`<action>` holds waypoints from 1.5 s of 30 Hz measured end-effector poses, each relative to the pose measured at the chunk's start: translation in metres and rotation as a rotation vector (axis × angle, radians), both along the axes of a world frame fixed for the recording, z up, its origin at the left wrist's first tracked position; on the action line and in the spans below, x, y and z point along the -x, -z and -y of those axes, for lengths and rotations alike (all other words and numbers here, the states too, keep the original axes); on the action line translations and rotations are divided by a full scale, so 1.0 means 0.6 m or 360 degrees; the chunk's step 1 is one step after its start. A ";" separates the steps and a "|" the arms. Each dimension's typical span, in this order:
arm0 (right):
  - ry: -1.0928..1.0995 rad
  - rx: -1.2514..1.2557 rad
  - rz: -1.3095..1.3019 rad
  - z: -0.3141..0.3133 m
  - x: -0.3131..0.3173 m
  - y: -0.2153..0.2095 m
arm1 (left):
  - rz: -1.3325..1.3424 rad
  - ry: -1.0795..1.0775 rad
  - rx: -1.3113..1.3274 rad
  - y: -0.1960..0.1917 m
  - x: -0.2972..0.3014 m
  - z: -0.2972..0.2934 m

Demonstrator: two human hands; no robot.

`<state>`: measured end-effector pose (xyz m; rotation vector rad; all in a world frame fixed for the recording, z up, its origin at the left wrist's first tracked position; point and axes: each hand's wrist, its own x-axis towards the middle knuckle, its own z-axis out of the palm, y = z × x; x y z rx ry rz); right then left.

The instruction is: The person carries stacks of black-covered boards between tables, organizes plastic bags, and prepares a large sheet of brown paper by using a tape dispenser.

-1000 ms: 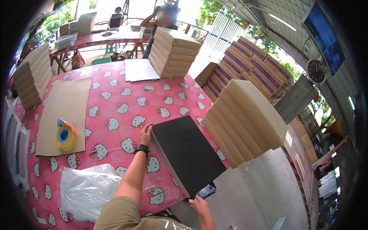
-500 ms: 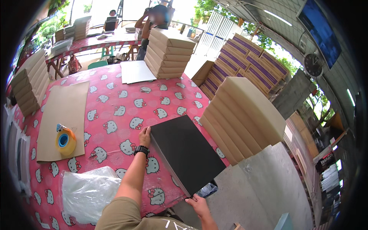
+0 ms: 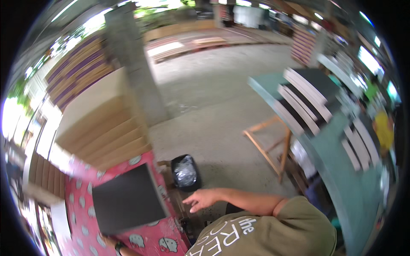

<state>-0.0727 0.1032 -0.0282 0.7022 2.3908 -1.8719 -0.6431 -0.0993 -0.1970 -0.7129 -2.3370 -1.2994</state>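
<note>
A flat black panel [image 3: 128, 198] with a pale edge lies on the pink patterned tablecloth [image 3: 79, 226]. My left hand [image 3: 109, 241], wearing a dark wristwatch, is at the panel's lower-left corner. Blur and the frame's rim hide much of its fingers. Off the panel to the right, my right hand [image 3: 200, 199] hangs past the table edge, fingers stretched and holding nothing. Close by stands a black bin [image 3: 175, 174] with crumpled clear plastic [image 3: 186, 169] inside.
Tall brown wrapped stacks [image 3: 102, 134] stand at the table's far corner, by a concrete pillar [image 3: 134, 64]. To the right is a green table [image 3: 329, 166] on wooden trestles, bearing stacked dark panels with pale edges [image 3: 299, 109]. People are farther right.
My view has swung right, bringing the green table in. The right hand has let go of the panel's near corner and moved away to the right. The panel stays on the tablecloth.
</note>
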 end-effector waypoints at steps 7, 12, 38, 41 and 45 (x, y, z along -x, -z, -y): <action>0.1531 -0.0453 -0.0396 -0.015 -0.398 -0.070 | 0.0046 0.0214 -0.0767 -0.166 -0.368 -0.229; 0.2413 -0.0612 -0.0541 0.036 -0.692 -0.178 | 0.0678 0.1289 -0.0752 -0.273 -0.810 -0.380; 0.3126 -0.0449 -0.0546 -0.027 -1.418 -0.284 | 0.2719 0.2677 0.0656 -0.498 -1.736 -0.684; 0.3043 -0.0067 -0.1043 0.078 -1.321 -0.272 | 0.2507 0.2699 0.0704 -0.509 -1.645 -0.684; 0.3000 0.0798 -0.1471 0.122 -1.212 -0.215 | 0.2598 0.2622 0.0556 -0.568 -1.589 -0.567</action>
